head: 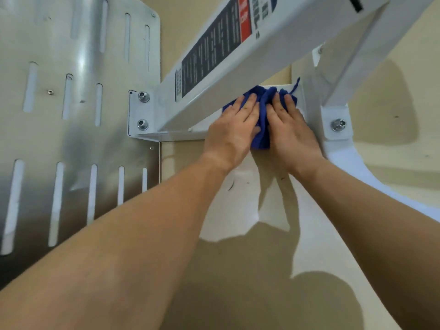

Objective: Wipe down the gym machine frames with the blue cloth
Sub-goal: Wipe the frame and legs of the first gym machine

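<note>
**Both hands flat on the cloth at the foot of the frame**

We look down on a crumpled blue cloth (263,101) lying on the flat white metal base bar (240,210) of the gym machine. It is tucked against the underside of a slanted white metal frame beam (273,55) that crosses the view from the lower left to the upper right. The cloth's far edge lies just beside a white upright member (309,96) on the right.

The left hand (234,132) presses on the left part of the cloth. Its fingers (248,104) are straight and close together, flat on the fabric, and hold nothing in a curl. The right hand (291,134) lies just beside it on the right part of the cloth, its fingers (289,103) likewise straight and flat. A fold of cloth bulges up between the two hands and hangs down toward the wrists.

A long black instruction label (209,53) with small white print, too blurred to read, runs along the beam, with a red panel (245,20) at its upper end. The beam's lower end meets a white bracket (137,110) fixed by two silver bolts (143,96). A third silver bolt (338,125) sits in a white plate to the right of the hands. To the left lies a brushed silver metal plate with long slots (71,103). Under everything is a beige floor (262,282), where the arms cast shadows.
</note>
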Demonstrator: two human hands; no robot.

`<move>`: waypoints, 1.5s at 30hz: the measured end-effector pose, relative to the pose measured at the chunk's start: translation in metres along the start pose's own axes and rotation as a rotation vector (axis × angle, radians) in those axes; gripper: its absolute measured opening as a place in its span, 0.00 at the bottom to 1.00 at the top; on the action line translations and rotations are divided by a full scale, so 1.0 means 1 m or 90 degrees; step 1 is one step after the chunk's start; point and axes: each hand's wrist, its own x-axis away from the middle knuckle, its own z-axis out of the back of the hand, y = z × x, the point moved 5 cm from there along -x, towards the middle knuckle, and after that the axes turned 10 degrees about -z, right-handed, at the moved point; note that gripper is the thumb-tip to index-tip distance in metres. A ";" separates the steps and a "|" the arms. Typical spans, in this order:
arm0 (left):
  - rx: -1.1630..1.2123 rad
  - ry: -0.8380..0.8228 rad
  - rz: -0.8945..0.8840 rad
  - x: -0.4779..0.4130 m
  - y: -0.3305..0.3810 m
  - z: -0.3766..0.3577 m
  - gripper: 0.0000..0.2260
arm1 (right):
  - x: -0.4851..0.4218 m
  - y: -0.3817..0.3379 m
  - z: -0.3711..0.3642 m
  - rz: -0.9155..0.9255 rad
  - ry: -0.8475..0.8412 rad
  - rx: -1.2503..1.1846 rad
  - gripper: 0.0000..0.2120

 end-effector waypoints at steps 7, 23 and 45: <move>0.114 0.015 0.017 0.028 0.014 0.023 0.25 | 0.019 -0.005 0.006 0.040 0.064 0.047 0.22; 0.176 0.298 0.608 0.165 -0.083 0.090 0.10 | 0.050 -0.161 -0.024 -0.120 0.005 -0.460 0.14; 0.303 0.259 0.648 0.147 -0.072 0.073 0.09 | 0.054 -0.148 -0.057 -0.362 -0.060 -0.681 0.13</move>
